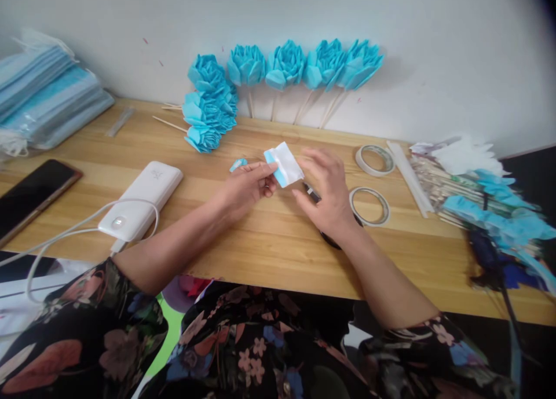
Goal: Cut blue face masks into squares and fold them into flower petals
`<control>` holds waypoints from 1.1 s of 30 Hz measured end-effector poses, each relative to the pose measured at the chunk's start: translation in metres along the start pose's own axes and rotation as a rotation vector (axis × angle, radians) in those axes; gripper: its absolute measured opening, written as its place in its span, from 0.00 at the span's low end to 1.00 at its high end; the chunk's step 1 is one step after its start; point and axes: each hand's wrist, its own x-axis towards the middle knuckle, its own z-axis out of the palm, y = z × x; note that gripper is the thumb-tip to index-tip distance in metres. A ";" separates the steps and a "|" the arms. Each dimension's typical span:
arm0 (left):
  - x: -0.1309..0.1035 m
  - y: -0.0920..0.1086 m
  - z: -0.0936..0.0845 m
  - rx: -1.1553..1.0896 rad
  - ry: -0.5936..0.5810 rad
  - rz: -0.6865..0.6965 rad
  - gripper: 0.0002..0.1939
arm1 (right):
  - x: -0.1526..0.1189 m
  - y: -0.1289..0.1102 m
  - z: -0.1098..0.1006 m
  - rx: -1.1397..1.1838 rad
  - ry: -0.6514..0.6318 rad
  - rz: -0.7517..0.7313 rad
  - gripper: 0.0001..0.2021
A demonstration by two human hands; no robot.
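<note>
My left hand (249,187) pinches a small folded piece of white and blue material (284,164) between thumb and fingers, above the middle of the table. Just right of that piece is my right hand (325,190), its thumb and fingers apart and nothing seen between them. Its fingers are slightly blurred. A small blue bit (238,165) shows behind my left hand. Under my right hand lies a dark object with a black handle (311,193), mostly hidden by the hand and wrist.
Blue paper-like flowers on sticks (285,65) lean on the wall; more lie left of them. Tape rolls (369,207), sticks and blue strips (499,213) are at right. A white power bank (141,199), a phone (35,196) and packed masks (47,95) are at left.
</note>
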 end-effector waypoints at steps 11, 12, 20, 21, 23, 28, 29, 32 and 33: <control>-0.004 -0.008 0.004 0.064 -0.058 -0.030 0.15 | 0.000 0.002 0.002 0.029 0.073 -0.032 0.06; -0.004 -0.008 0.004 0.062 -0.056 -0.025 0.15 | 0.000 0.001 0.002 0.041 0.080 -0.027 0.06; -0.003 -0.010 0.004 0.084 -0.013 0.039 0.15 | -0.004 -0.002 0.006 0.228 0.115 0.162 0.02; -0.003 -0.010 0.004 0.091 -0.009 0.043 0.15 | -0.005 -0.002 0.007 0.256 0.116 0.195 0.01; -0.004 -0.010 0.005 0.101 -0.006 0.047 0.13 | -0.006 -0.001 0.009 0.338 0.117 0.259 0.01; -0.004 -0.010 0.006 0.100 -0.018 0.053 0.13 | -0.005 -0.003 0.011 0.570 0.103 0.443 0.03; -0.004 -0.010 0.006 0.102 -0.022 0.053 0.13 | -0.005 -0.004 0.011 0.594 0.100 0.476 0.03; -0.004 -0.011 0.005 0.112 -0.025 0.058 0.13 | -0.002 -0.007 0.010 0.615 0.109 0.542 0.04; -0.004 -0.011 0.004 0.117 -0.023 0.059 0.13 | -0.002 -0.007 0.010 0.611 0.114 0.557 0.05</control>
